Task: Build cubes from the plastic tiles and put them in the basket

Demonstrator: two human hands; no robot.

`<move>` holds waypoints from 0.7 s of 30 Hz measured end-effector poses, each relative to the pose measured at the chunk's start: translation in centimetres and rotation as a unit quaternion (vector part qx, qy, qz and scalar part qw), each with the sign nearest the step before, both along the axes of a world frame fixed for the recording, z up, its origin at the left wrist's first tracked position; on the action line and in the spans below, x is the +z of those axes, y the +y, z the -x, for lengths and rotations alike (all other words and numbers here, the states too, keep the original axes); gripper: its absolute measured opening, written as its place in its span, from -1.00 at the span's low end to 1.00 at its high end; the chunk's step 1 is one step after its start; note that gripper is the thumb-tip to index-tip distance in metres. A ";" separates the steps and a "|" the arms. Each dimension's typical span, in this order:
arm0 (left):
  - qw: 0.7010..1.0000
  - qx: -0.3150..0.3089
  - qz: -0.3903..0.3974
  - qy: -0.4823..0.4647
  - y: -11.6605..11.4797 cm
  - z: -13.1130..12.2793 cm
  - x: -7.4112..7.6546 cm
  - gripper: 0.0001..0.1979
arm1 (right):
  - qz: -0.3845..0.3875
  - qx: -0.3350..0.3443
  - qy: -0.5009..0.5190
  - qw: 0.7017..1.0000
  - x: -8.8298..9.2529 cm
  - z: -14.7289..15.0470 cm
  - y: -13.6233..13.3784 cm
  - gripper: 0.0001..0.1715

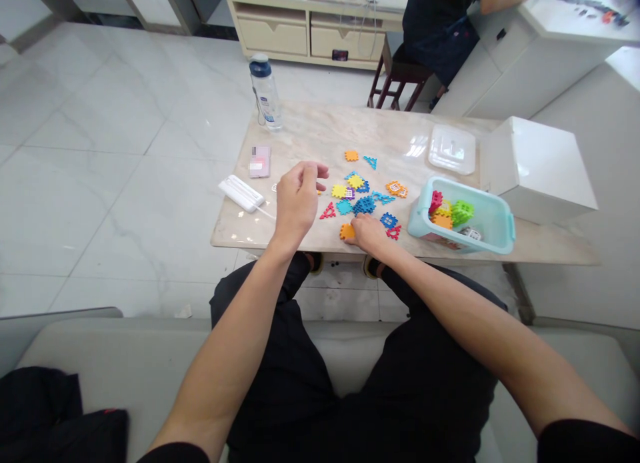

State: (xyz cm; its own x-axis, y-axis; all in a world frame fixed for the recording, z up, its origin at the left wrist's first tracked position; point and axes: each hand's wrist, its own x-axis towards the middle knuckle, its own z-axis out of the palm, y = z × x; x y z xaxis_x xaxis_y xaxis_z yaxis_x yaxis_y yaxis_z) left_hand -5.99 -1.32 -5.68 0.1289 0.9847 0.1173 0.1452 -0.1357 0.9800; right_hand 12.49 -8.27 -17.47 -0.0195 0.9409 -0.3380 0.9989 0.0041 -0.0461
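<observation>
My left hand is raised over the left half of the table. Its fingers point right, apart from the thumb, and I see nothing in them. Near the table's front edge, my right hand pinches the right side of an orange toothed building tile. Around it lie a dark blue tile pile, a blue window tile, a red tile, a teal tile and a red triangle. Yellow tiles lie farther back, near an orange tile and a blue triangle.
A light-blue bin holding several coloured tiles stands at right, before a white box and a clear lid. A water bottle, pink box and white corded device occupy the left. Another person is behind.
</observation>
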 end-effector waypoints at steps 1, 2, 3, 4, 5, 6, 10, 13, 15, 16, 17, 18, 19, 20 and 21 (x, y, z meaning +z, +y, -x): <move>1.000 -0.001 -0.003 0.002 0.0 0.0 0.0 -0.60 | 0.002 0.001 -0.001 1.000 0.0 0.0 0.0 -0.50; 1.000 -0.001 -0.006 0.006 0.0 0.0 -0.1 -0.60 | 0.005 0.002 -0.002 1.000 0.0 0.0 0.0 -0.49; 1.000 -0.002 -0.010 0.011 0.0 0.0 -0.2 -0.59 | 0.007 0.002 -0.003 1.000 0.0 0.0 0.0 -0.48; 1.000 -0.003 -0.015 0.016 0.1 0.0 -0.2 -0.58 | 0.009 0.001 -0.004 1.000 0.0 0.0 0.0 -0.47; 1.000 -0.005 -0.020 0.022 0.1 0.0 -0.3 -0.57 | 0.011 0.000 -0.005 1.000 0.1 0.0 0.0 -0.46; 0.999 -0.006 -0.025 0.028 0.1 0.0 -0.4 -0.56 | 0.012 -0.001 -0.006 1.000 0.1 0.0 0.0 -0.46; 0.998 -0.009 -0.040 0.038 0.2 0.0 -0.6 -0.54 | 0.011 -0.006 -0.005 1.000 0.3 0.0 0.0 -0.44; 0.999 -0.006 -0.038 0.032 0.2 0.0 -0.5 -0.55 | 0.013 -0.006 -0.004 1.000 0.4 0.1 0.0 -0.43; 0.999 -0.003 -0.032 0.025 0.2 0.0 -0.5 -0.57 | 0.017 -0.004 -0.005 1.000 0.7 0.2 -0.1 -0.40; 0.999 -0.001 -0.030 0.021 0.2 0.0 -0.5 -0.58 | 0.018 -0.002 -0.007 1.000 0.9 0.3 -0.1 -0.37; 0.999 0.002 -0.028 0.018 0.3 0.1 -0.4 -0.58 | 0.021 -0.002 -0.010 1.000 1.1 0.3 -0.1 -0.34; 1.000 0.003 -0.026 0.016 0.3 0.1 -0.4 -0.59 | 0.024 -0.003 -0.013 1.000 1.5 0.3 0.0 -0.29; 1.000 0.005 -0.025 0.015 0.4 0.2 -0.4 -0.60 | 0.027 -0.006 -0.017 0.999 1.9 0.2 0.1 -0.25; 1.000 0.006 -0.023 0.015 0.4 0.2 -0.4 -0.61 | 0.032 -0.010 -0.019 0.999 2.4 0.0 0.3 -0.22; 1.000 0.007 -0.020 0.015 0.5 0.3 -0.4 -0.62 | 0.039 -0.016 -0.018 0.999 3.0 -0.3 0.5 -0.19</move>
